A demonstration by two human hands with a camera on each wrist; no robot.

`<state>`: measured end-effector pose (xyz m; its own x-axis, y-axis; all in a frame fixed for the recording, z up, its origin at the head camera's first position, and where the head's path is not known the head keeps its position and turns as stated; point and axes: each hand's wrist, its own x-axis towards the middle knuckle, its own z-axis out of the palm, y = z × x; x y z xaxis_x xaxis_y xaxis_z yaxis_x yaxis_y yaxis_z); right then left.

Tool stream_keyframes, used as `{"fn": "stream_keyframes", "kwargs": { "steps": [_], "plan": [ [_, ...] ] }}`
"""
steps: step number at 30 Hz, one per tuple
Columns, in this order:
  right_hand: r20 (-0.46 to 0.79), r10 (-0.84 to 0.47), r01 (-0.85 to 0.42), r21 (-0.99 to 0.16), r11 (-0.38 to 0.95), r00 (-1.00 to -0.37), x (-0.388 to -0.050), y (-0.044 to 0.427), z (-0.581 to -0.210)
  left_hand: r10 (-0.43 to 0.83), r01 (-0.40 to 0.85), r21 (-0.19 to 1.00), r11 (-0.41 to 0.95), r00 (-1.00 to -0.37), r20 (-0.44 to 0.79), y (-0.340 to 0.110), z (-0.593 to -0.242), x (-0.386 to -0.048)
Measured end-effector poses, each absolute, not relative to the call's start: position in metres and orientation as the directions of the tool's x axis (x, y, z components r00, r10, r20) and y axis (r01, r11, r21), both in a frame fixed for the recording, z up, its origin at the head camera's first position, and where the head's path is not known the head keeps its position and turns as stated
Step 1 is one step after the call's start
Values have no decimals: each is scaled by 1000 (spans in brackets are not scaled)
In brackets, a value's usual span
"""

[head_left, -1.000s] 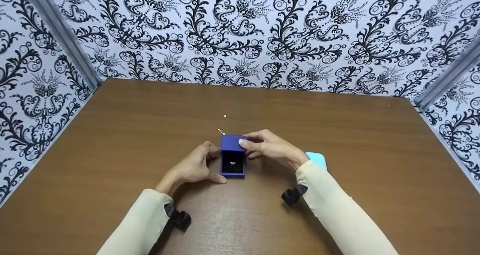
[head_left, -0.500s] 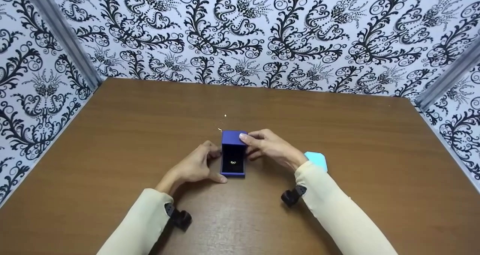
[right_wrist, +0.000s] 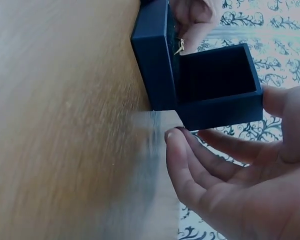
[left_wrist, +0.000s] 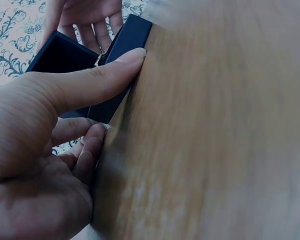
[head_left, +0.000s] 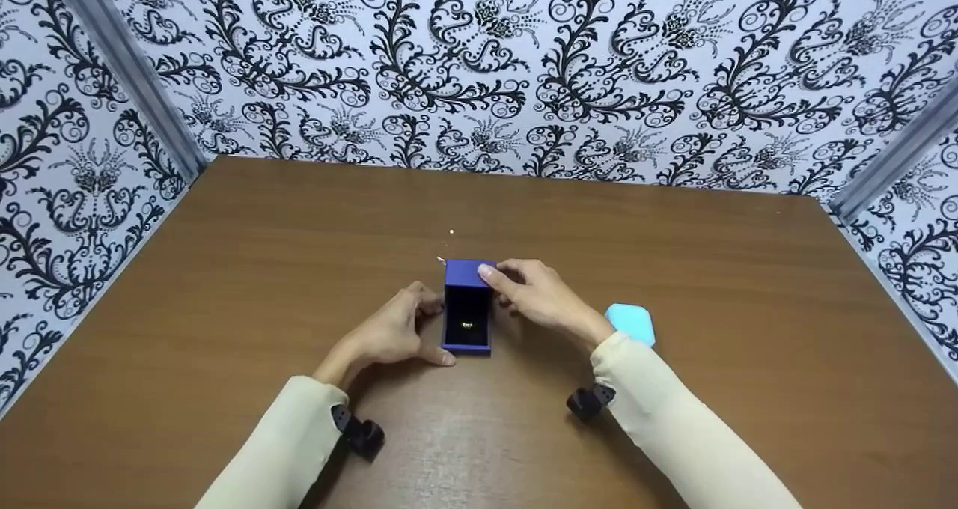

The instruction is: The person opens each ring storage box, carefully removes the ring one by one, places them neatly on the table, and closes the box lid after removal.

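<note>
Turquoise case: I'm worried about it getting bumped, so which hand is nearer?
Right: the right hand is just left of the turquoise case; the left hand is farther left, beyond the blue box.

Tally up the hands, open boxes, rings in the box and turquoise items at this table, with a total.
Hands: 2 (left hand, right hand)
Open blue box: 1
Gold ring: 1
Turquoise item: 1
Total: 5

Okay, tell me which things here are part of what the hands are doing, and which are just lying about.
In the job:
open blue box, gripped from both sides
gold ring, inside it
left hand and right hand

Apparently just lying about:
turquoise item, off to the right, untouched
small shiny piece behind the box, too small to identify
</note>
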<state>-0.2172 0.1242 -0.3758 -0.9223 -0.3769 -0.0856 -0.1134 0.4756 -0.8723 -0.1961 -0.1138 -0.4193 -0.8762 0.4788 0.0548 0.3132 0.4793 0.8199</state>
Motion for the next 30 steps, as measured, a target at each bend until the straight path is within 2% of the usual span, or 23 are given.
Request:
{"fn": "stream_keyframes", "kwargs": {
  "steps": [8,19,30],
  "plan": [
    [26,-334,-224,-789,572,-942,-206,131,-371,478,304,826,475,-877,47,-113,-417,-196],
    [173,-294,-318,-754,575,-940,-181,133,-374,478,293,836,464,-877,42,-114,-419,-195],
    [156,-392,-375,-724,579,-907,-173,123,-384,472,291,826,482,-881,35,-114,-421,-197]
  ]
}}
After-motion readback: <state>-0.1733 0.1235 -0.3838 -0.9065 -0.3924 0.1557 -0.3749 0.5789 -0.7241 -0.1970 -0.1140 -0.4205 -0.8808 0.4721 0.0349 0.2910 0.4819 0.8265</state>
